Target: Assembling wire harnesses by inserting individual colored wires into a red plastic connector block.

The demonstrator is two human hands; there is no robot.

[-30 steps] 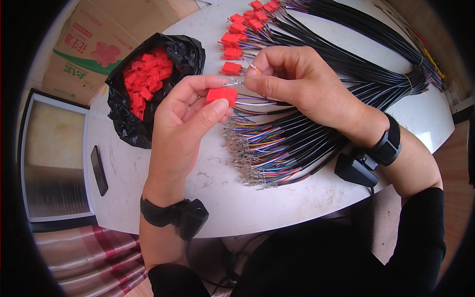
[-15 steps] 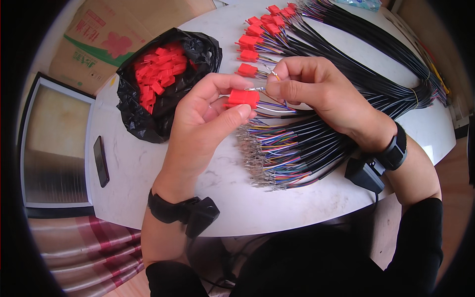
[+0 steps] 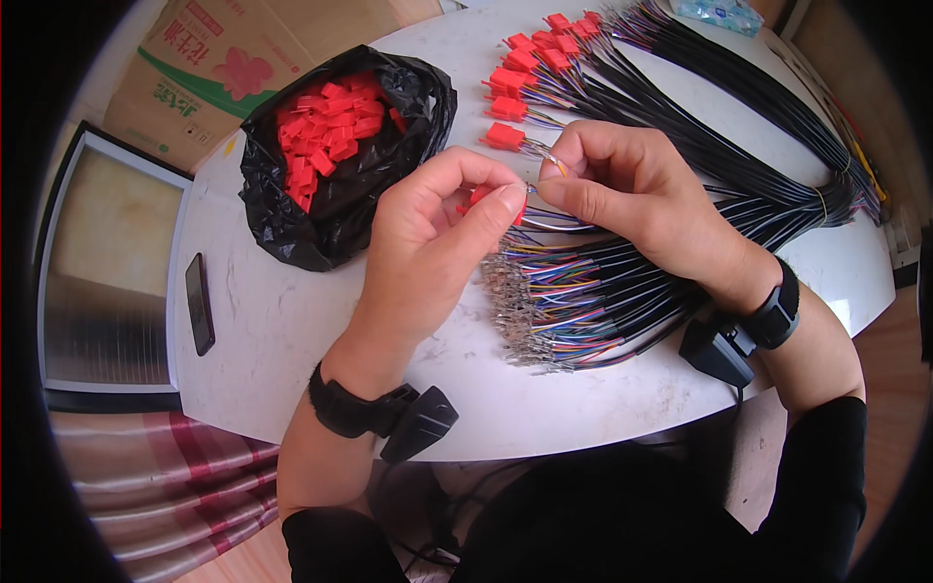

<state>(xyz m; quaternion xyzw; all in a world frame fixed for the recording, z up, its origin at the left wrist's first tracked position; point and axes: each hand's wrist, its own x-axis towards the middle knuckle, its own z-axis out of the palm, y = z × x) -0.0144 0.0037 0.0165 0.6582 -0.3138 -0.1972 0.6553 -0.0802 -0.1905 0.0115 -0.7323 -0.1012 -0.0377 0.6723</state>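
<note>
My left hand [image 3: 428, 228] pinches a red plastic connector housing [image 3: 520, 215], mostly hidden behind its thumb and index finger. Close beside it, my right hand [image 3: 632, 194] grips thin wires [image 3: 558, 164] between thumb and curled fingers. A small metal wire terminal [image 3: 530, 188] shows in the gap between both thumbs; whether it sits in the housing I cannot tell. Below the hands lies a row of black cables [image 3: 641, 282] whose stripped coloured wires end in bare metal terminals [image 3: 520, 311]. Several cables beyond carry red connectors [image 3: 504, 136] on their ends.
A black plastic bag [image 3: 292, 228] full of loose red housings [image 3: 330, 126] stands open on the white table [image 3: 437, 389]. A phone [image 3: 199, 303] lies near the left edge. Behind are a cardboard box [image 3: 282, 34] and another tied cable bundle [image 3: 739, 87].
My left hand has turned and closed over the red housing, covering most of it. Its fingertips are now nearer my right thumb. The whole view has shifted slightly.
</note>
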